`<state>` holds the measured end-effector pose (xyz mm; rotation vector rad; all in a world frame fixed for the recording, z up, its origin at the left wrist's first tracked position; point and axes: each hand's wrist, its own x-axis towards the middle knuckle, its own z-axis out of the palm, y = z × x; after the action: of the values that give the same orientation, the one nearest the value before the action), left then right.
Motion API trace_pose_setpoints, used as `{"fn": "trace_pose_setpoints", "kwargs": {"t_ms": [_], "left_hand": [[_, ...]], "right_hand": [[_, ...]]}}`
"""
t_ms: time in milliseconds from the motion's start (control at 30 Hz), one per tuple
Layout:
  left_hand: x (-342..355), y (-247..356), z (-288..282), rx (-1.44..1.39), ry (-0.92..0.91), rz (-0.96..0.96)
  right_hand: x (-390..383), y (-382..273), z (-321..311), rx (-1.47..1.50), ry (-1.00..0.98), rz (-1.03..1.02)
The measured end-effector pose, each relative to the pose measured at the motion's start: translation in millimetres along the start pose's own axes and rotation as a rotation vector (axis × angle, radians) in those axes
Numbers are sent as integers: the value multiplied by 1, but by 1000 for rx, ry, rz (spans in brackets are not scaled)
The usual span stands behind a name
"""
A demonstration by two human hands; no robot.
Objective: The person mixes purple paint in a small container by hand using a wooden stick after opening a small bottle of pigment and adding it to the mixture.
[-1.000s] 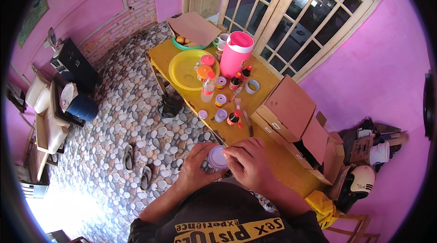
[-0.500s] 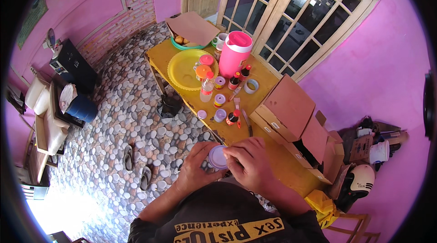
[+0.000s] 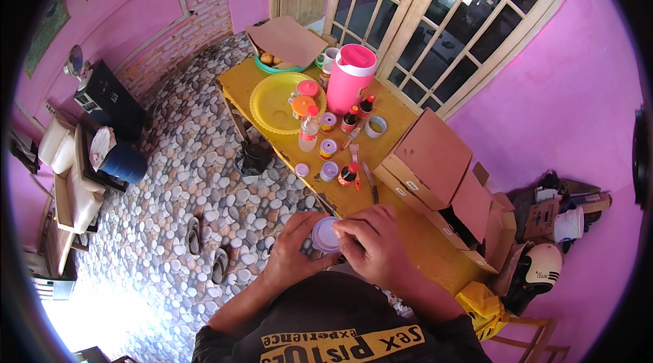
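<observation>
Close to my body, beyond the table's near edge, my left hand (image 3: 294,247) curls round a small round container with a pale lilac top (image 3: 326,235). My right hand (image 3: 374,240) is closed at the container's right rim, thumb and fingertips pinching it. The container's lower part is hidden by my hands. Ahead on the table stand small lilac-topped tins (image 3: 328,149) and a lilac-topped pot (image 3: 329,172). A small lilac lid (image 3: 301,170) lies at the table's left edge. Beside them are a dark sauce bottle (image 3: 348,174), a knife (image 3: 371,185) and a brush (image 3: 354,152).
Farther along the yellow table (image 3: 415,244) are a pink jug (image 3: 352,80), a yellow tray (image 3: 266,114), a clear bottle (image 3: 308,137) and a tape roll (image 3: 375,127). Open cardboard boxes (image 3: 432,159) line the right side. Sandals (image 3: 219,266) lie on the pebble-patterned floor.
Both hands keep the same hold on the container, with hardly any visible movement. The view has shifted very slightly.
</observation>
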<state>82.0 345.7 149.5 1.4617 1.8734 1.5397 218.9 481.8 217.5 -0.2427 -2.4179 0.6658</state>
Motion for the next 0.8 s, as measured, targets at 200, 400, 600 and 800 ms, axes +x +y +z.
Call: {"fn": "trace_pose_setpoints", "kwargs": {"t_ms": [200, 400, 600, 800], "left_hand": [[4, 2, -2, 17, 5, 2], [9, 3, -2, -1, 12, 49], [10, 5, -5, -18, 23, 30], [10, 6, -5, -11, 19, 27]], "right_hand": [[-2, -8, -12, 98, -75, 77], [8, -4, -3, 31, 20, 11], [10, -2, -12, -7, 7, 40], [10, -12, -11, 81, -57, 82]]}}
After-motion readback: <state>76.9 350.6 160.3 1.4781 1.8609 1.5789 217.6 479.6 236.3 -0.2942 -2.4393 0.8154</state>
